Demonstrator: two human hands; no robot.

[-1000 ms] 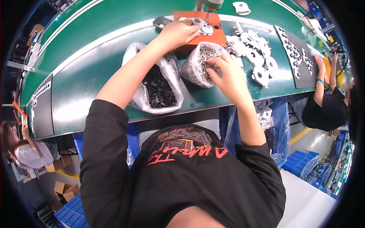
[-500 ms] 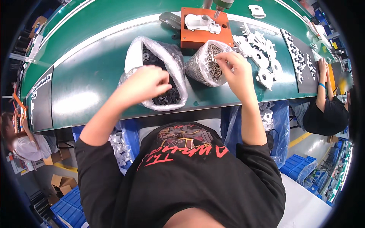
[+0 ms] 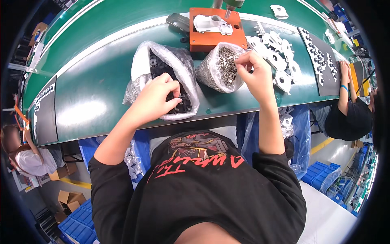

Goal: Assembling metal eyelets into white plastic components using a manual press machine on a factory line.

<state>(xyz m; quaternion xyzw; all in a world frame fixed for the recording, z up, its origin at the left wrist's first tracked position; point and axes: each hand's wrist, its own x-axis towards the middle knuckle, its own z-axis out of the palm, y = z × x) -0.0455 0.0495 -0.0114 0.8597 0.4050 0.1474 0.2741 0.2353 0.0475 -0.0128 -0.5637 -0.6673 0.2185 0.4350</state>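
Note:
My left hand [image 3: 159, 97] is over the front of a clear plastic bag [image 3: 140, 61] of small black plastic parts [image 3: 159, 65]. Its fingers are curled toward the thumb, and anything between them is too small to make out. My right hand [image 3: 256, 75] is at the right rim of a second clear bag [image 3: 207, 69], full of silver screws [image 3: 227, 65]. Thumb and forefinger pinch together over the screws; whatever they hold is hidden. Behind the bags, a white housing part [image 3: 209, 25] sits on an orange fixture block [image 3: 217, 40], under a metal tool tip [image 3: 228, 12].
White plate-like parts [image 3: 278, 61] lie piled right of the screws. Black mats with small parts flank the green bench [image 3: 89, 93], one left [image 3: 45, 118], one right [image 3: 327, 83]. A dark tool-like piece [image 3: 177, 22] lies beside the fixture. Co-workers stand at both ends.
My left hand has shifted slightly right and down over the black parts, its fingers now pointing more upward and curled. My right hand stays at the screws, its fingers still pinched.

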